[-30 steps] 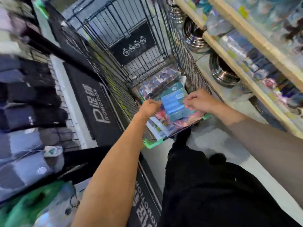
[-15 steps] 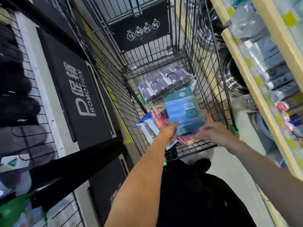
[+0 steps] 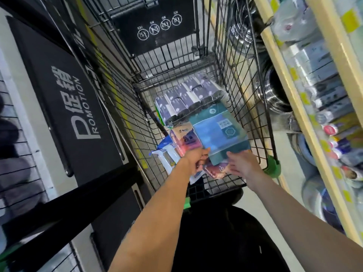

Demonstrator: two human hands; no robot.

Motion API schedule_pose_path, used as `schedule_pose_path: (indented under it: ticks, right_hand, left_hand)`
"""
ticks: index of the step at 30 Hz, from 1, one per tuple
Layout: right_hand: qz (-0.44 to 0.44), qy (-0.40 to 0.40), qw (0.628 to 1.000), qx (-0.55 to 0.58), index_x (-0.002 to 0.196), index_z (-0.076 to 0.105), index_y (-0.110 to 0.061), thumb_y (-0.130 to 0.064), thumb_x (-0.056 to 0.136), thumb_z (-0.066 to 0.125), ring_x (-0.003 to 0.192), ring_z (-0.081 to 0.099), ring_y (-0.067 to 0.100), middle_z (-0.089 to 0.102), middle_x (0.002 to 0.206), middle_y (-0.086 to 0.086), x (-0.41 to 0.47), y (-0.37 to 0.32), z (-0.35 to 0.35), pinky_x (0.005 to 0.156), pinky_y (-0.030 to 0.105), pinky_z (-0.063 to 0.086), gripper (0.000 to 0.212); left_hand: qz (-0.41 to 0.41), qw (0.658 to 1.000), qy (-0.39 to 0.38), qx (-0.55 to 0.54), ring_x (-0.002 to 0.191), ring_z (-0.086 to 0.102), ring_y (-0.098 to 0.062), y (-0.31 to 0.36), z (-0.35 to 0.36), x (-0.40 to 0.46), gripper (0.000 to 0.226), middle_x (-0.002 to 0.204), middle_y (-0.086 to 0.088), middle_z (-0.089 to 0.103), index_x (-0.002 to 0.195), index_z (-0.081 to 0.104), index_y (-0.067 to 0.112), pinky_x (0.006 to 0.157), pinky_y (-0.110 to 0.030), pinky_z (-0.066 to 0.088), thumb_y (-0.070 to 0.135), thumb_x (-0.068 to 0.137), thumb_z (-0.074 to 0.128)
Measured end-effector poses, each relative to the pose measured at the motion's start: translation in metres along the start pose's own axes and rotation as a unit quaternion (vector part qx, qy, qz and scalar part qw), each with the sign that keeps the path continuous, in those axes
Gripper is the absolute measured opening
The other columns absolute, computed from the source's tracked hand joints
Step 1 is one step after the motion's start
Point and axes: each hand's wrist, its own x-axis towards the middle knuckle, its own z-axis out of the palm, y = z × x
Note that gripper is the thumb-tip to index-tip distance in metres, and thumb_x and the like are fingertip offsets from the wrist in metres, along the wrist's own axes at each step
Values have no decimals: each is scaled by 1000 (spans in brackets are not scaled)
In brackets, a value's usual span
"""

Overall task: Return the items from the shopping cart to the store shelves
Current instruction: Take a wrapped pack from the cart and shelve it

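Teal-and-blue pack point(image 3: 220, 134) lifted higher; both hands' fingers seemingly clamped on its edge

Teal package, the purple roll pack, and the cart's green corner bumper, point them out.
teal package point(image 3: 219, 132): head view, blue front panel.
purple roll pack point(image 3: 188, 97): head view, top wrapping.
green corner bumper point(image 3: 272, 166): head view, plastic face.

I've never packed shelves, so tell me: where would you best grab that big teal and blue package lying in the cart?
Probably by its near short edge, coming from the cart's near end. The teal and blue package lies flat atop the other goods with that edge free. The left hand and right hand already meet it at the two near corners. Its wide, flat shape suits two hands.
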Motion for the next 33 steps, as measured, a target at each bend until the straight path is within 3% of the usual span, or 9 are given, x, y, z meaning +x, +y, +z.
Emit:
schedule_pose_path:
  ticks: [2, 4, 6, 8, 13, 18, 25, 29, 33]
  right_hand:
    - [-7, 11, 1000, -5, 115, 58, -11, -18, 91, 68, 71, 69, 16, 70, 98, 9, 4, -1, 10, 58, 27, 58, 27]
    - [3, -2, 1000, -22, 118, 61, -9, -23, 90, 69, 89, 70, 25, 69, 105, 11, 9, -2, 17, 75, 35, 61, 32]
    - [15, -19, 999, -49, 106, 62, -14, -28, 92, 66, 96, 69, 29, 68, 108, 12, 9, -4, 19, 92, 46, 56, 19]
    - [15, -16, 998, -55, 97, 61, -19, -29, 92, 66, 96, 69, 30, 68, 106, 12, 14, -2, 20, 94, 49, 54, 13]
    - [2, 78, 995, 64, 126, 54, -12, -11, 87, 70, 82, 66, 17, 68, 113, 7, 32, 10, 18, 52, 23, 54, 43]
    - [129, 46, 963, 233, 136, 40, -21, -19, 82, 78, 98, 65, 22, 63, 121, 11, 56, 25, 33, 61, 28, 55, 66]
    - [177, 72, 945, 266, 134, 45, -23, -36, 75, 82, 61, 49, 14, 54, 86, 4, 65, 16, 43, 46, 22, 46, 71]
    - [179, 97, 940, 275, 137, 35, -36, -47, 52, 91, 63, 48, 15, 58, 102, 4, 68, 3, 49, 46, 22, 46, 102]
    - [161, 106, 945, 266, 132, 51, -24, -44, 39, 92, 55, 49, 13, 59, 93, 0, 91, 18, 61, 44, 25, 50, 104]
  left_hand:
    - [-8, 994, -33, 101, 39, 29, -6, 11, -2, -8, 13, 45, 11, 38, 89, 62, 18, 38, -18, 24, 28, 96, 62]
    - [7, 975, 10, 223, 39, 34, -7, 31, -2, -17, 20, 50, 6, 46, 99, 68, 13, 40, -18, 28, 32, 96, 62]
    - [91, 960, 133, 227, 38, 49, -10, 55, -5, -16, 21, 62, -5, 62, 95, 70, 8, 35, -17, 35, 29, 93, 65]
    - [176, 926, 287, 170, 69, 68, -24, 79, -17, -8, 24, 84, -14, 71, 89, 67, 8, 54, -25, 53, 33, 89, 68]
    - [162, 858, 487, -7, 126, 49, -37, 124, -53, 27, 68, 135, -19, 48, 126, 45, 4, 104, -47, 44, 45, 80, 75]
    - [76, 943, 298, -131, 112, 60, -30, 127, -83, 61, 73, 119, -6, 61, 127, 46, 6, 100, -45, 50, 52, 78, 73]
    - [87, 959, 232, -141, 73, 70, -23, 128, -98, 72, 60, 96, -9, 74, 119, 61, 7, 52, -30, 58, 33, 70, 84]
    - [148, 955, 222, -128, 86, 72, -26, 133, -90, 46, 100, 102, -9, 71, 126, 51, 5, 75, -42, 61, 38, 41, 91]
    - [227, 947, 167, -156, 82, 73, -28, 137, -65, -18, 96, 110, -15, 68, 142, 37, 6, 68, -42, 61, 19, 60, 86]
